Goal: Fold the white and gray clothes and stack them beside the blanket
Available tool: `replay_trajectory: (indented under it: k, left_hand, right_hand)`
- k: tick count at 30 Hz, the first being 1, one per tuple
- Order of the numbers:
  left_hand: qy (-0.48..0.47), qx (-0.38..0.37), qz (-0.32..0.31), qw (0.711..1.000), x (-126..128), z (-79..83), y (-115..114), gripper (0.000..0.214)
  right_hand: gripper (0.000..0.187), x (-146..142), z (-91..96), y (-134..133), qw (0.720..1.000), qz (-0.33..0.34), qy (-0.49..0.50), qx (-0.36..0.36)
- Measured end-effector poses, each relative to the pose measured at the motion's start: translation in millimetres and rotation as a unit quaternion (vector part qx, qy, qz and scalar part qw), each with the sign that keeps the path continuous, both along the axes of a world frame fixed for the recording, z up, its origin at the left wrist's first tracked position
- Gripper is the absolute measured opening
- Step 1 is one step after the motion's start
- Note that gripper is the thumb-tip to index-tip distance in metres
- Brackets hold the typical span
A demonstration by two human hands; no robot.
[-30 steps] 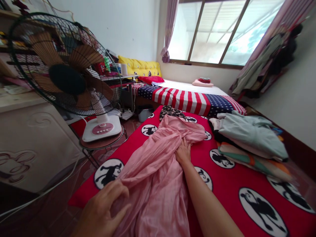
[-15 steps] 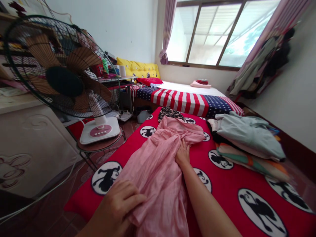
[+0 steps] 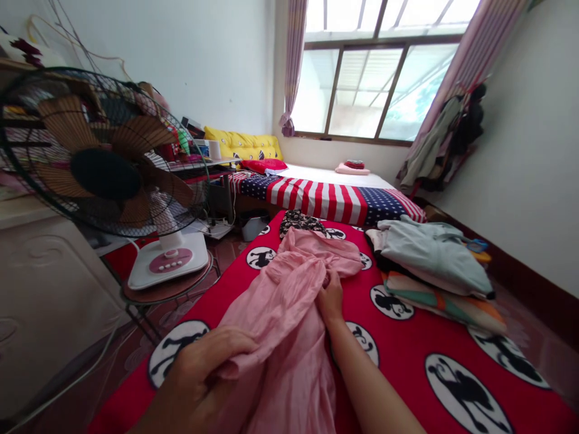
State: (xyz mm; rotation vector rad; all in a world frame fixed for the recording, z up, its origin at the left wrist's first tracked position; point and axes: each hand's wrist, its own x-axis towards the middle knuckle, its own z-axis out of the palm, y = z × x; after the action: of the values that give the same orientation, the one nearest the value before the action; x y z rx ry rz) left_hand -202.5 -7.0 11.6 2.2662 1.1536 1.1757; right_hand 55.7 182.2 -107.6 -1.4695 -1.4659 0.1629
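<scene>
A crinkled pink cloth garment (image 3: 283, 367) lies bunched lengthwise on a red mattress cover (image 3: 398, 361) printed with black-and-white round motifs. My left hand (image 3: 203, 367) is at its near left edge, shut on a fold of the cloth. My right hand (image 3: 330, 298) sits farther up the middle, with its fingers gathered into the fabric. A dark floral cloth (image 3: 301, 223) lies just beyond the garment's far end. To the right of my right hand are a folded pale green garment (image 3: 429, 253) on a striped folded cloth (image 3: 446, 307).
On the left, a standing fan (image 3: 106, 175) rests on a round stool (image 3: 163, 292) beside a white cabinet (image 3: 49, 301). Beyond the mattress is a bed with a stars-and-stripes cover (image 3: 321, 202). Clothes hang on the right wall (image 3: 434, 135), below a window (image 3: 362, 90).
My left hand has taken up a fold of the pink cloth and raised it slightly. My right hand stays at nearly the same spot. The view has tilted, showing more of the window.
</scene>
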Motion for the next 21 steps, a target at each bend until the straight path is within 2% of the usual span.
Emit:
replay_trajectory:
  k: [3, 5, 7, 9, 12, 14, 16, 19, 21]
  left_hand:
    - [0.018, 0.026, 0.011, 0.999, 1.6, 22.6, 9.1, 0.014]
    - [0.028, 0.035, 0.008, 0.999, 1.3, 38.4, 13.6, 0.015]
    - [0.025, 0.033, 0.006, 0.999, -0.5, 53.9, 17.0, 0.017]
    - [-0.006, -0.003, 0.024, 1.000, -2.8, 68.6, 21.2, 0.017]
    - [-0.118, -0.089, 0.071, 0.987, -4.2, 86.9, 35.9, 0.020]
    - [-0.201, -0.143, 0.078, 0.966, -3.8, 94.7, 54.6, 0.022]
    - [-0.264, -0.219, 0.058, 0.937, -2.9, 98.5, 79.1, 0.024]
    - [-0.338, -0.339, 0.022, 0.878, 0.1, 99.0, 115.9, 0.025]
    - [-0.377, -0.371, 0.015, 0.849, 4.5, 98.5, 133.0, 0.021]
  right_hand:
    - [0.058, 0.4, 8.5, -6.9, 0.996, -0.075, -0.002, 0.049]
    - [0.055, 3.5, 18.6, -11.5, 0.995, -0.066, -0.054, 0.050]
    - [0.043, 10.9, 32.1, -14.1, 0.995, -0.005, -0.099, 0.034]
    - [0.034, 22.8, 47.7, -13.6, 0.992, 0.088, -0.093, 0.021]
    - [0.022, 44.7, 70.1, -6.4, 0.977, 0.211, 0.022, -0.019]
    - [0.016, 58.5, 81.3, 1.4, 0.961, 0.246, 0.105, -0.070]
    - [0.017, 69.6, 88.3, 9.6, 0.950, 0.255, 0.145, -0.110]
    - [0.019, 77.4, 92.5, 17.2, 0.949, 0.249, 0.147, -0.128]
    - [0.017, 74.4, 93.4, 14.7, 0.959, 0.225, 0.135, -0.110]
